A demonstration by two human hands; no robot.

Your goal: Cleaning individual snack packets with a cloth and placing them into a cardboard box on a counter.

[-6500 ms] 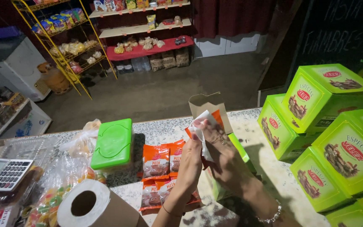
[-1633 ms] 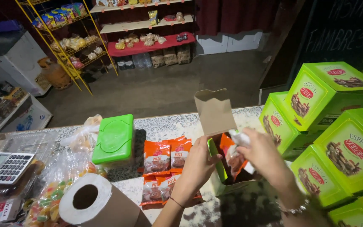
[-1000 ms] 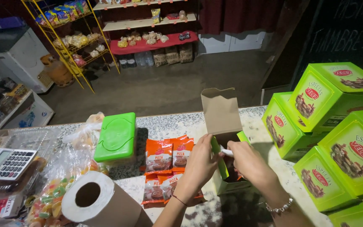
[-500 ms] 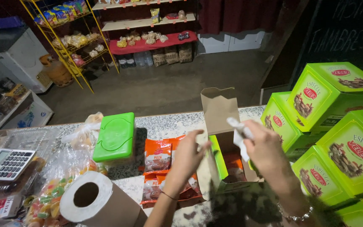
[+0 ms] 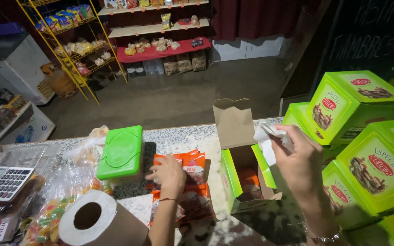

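Speckled stone counter fronts a dim shop; the left hand rests fingers-down on orange snack packets, gripping nothing; the right hand pinches crumpled white paper above the open green carton, just right of the packets; more green boxes stack at right.

Bright green open box with brown flap, orange-red snack packets, white crumpled paper, speckled grey counter

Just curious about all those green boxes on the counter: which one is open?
The small green box in the middle of the counter, between the person's two hands: its brown flap stands up and orange packets show inside. The stacked green boxes at right are all closed.
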